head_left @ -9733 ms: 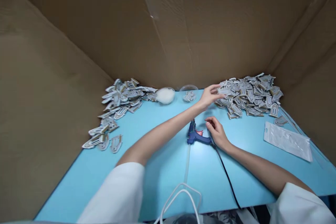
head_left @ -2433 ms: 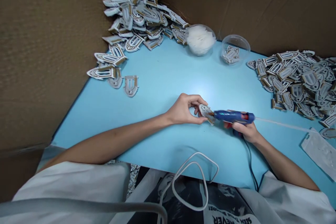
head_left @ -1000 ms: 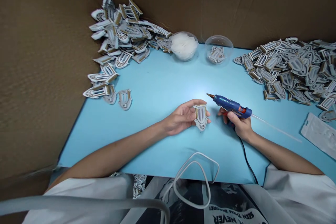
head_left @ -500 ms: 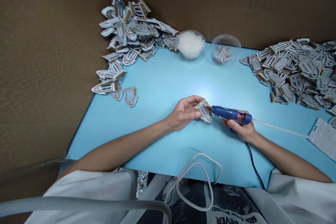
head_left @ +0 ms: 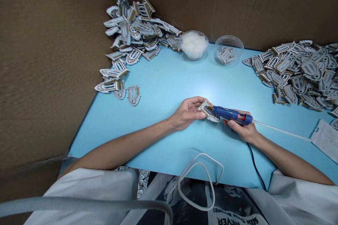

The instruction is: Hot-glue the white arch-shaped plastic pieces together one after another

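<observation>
Blue glue gun [head_left: 229, 114] gripped in right hand [head_left: 246, 130], nozzle [head_left: 209, 108] at arched piece [head_left: 208, 114] pinched by left hand [head_left: 186, 114]: gluing step, seemingly; next move calls for steady aim.

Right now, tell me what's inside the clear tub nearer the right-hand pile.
The clear tub holds a few pale arched pieces, jumbled together. What lies beneath the upper ones is covered.

Blue table [head_left: 163, 84] leaves room mid-left; white cable [head_left: 202, 209] crosses near edge
</observation>
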Action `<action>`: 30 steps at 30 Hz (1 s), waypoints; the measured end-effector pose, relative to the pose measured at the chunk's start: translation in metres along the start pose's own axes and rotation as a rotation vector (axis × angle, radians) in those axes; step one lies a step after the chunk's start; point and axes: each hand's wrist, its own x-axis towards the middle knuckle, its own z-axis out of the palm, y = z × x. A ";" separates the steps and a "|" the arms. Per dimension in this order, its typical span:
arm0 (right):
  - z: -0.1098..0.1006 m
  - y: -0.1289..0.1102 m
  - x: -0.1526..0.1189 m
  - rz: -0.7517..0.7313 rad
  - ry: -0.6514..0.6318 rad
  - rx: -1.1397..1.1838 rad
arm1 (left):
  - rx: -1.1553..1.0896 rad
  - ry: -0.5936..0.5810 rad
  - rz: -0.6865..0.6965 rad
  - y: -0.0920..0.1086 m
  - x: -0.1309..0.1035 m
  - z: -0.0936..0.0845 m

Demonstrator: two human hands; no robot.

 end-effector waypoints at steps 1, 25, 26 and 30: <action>0.000 0.000 0.000 0.002 0.002 0.002 | -0.003 0.001 -0.005 0.000 0.000 0.000; -0.002 -0.001 0.004 -0.022 0.024 -0.041 | 0.018 -0.018 -0.004 -0.001 0.000 -0.001; -0.002 -0.001 0.004 -0.025 0.022 -0.039 | 0.021 -0.018 -0.005 -0.001 0.000 -0.001; -0.002 -0.002 0.004 -0.021 0.019 -0.037 | 0.033 -0.015 -0.009 -0.001 0.000 -0.002</action>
